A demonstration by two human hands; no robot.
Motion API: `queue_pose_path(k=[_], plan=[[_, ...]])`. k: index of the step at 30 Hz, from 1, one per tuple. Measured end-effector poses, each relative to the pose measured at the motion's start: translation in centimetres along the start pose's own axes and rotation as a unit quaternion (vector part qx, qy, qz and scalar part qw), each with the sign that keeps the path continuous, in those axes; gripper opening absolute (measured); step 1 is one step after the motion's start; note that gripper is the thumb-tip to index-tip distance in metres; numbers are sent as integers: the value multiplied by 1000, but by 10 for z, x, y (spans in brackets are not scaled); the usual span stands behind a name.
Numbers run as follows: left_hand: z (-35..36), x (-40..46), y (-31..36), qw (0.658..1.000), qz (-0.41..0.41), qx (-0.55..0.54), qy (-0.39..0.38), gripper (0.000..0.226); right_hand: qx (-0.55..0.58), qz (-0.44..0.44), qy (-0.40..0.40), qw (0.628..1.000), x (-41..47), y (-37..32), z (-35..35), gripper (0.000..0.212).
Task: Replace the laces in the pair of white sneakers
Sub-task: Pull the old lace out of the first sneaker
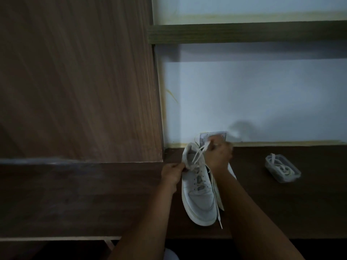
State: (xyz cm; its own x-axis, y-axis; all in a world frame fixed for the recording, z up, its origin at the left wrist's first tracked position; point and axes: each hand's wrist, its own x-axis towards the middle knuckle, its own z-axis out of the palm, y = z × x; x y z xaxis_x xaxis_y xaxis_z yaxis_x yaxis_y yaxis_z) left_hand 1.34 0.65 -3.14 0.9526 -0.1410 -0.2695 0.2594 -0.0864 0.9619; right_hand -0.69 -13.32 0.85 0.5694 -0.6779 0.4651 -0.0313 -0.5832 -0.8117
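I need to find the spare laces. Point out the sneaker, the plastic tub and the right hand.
sneaker (201, 201): head view, on the toe cap.
plastic tub (283, 168): head view, on the laces coiled inside it.
right hand (217, 155): head view, on the back of the hand.

The second sneaker (232, 170) lies almost wholly behind the right forearm and the near sneaker (199, 192), only slivers of it showing at 3 o'clock of that shoe; the right hand (217, 156) is motion-blurred, so its grip on the lace (199, 153) is indistinct; the left hand's (172, 173) fingertips are hidden against the shoe's collar; a small card (214, 136) behind the right hand, at 12 o'clock, is too blurred to read; the tub's (282, 168) contents look like coiled laces, unclear.
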Motion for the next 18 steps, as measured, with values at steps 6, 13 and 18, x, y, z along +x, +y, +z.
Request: queue_pose_path(k=[6,13,18], plan=[[0,-4,5,999,11,33,-2,20,224,20,34,974,43,-26,-44,21],[9,-33,30,984,146,-19,-101,20,49,-160,-313,935,7,-44,-33,22],[-10,-33,39,995,47,3,84,23,-111,-121,-288,943,14,-10,-30,36]])
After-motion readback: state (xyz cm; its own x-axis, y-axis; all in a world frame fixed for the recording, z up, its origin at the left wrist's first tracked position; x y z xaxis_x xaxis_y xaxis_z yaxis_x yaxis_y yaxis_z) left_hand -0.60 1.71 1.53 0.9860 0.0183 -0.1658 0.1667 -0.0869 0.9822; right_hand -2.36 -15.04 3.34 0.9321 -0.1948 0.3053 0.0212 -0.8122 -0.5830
